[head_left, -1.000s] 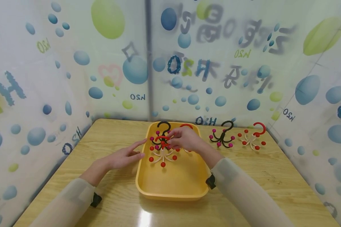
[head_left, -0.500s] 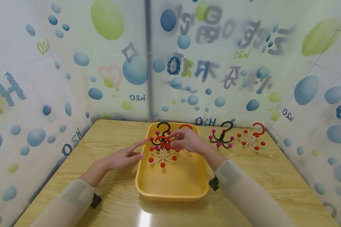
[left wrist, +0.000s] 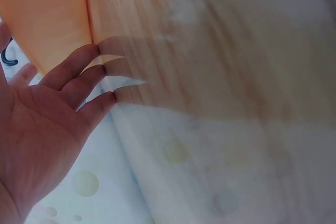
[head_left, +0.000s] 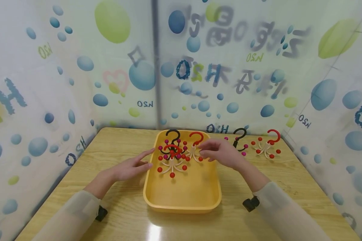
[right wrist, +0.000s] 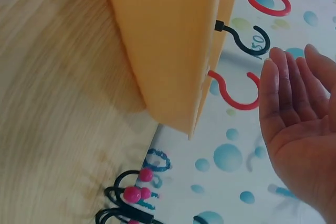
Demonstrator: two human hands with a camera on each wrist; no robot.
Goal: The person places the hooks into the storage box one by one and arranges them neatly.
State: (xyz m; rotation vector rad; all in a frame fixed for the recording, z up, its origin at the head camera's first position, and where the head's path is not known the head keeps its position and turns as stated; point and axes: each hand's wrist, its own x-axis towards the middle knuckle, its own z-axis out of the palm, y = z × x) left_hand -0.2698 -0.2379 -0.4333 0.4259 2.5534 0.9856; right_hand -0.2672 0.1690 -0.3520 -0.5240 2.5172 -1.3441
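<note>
Red-hooked hanger (head_left: pixel 194 147): resting in tray (head_left: pixel 184 192) | right grip (head_left: pixel 222 154): hovering beside, slightly parted | left grip (head_left: pixel 129 168): touching tray, outstretched

Long sleeves, pale off-white, plain and unpatterned. Left sleeve (head_left: pixel 64 219) shades a little greyer toward its straight-edged left cuff (head_left: pixel 91 196). Right sleeve (head_left: pixel 289 212) the same: pale, grey-tinged toward the right cuff (head_left: pixel 263 190). Small black block (head_left: pixel 101 213) at left cuff's inner side; second black block (head_left: pixel 251 203) at right, angular, boxy. Finer markings too small to read.
</note>
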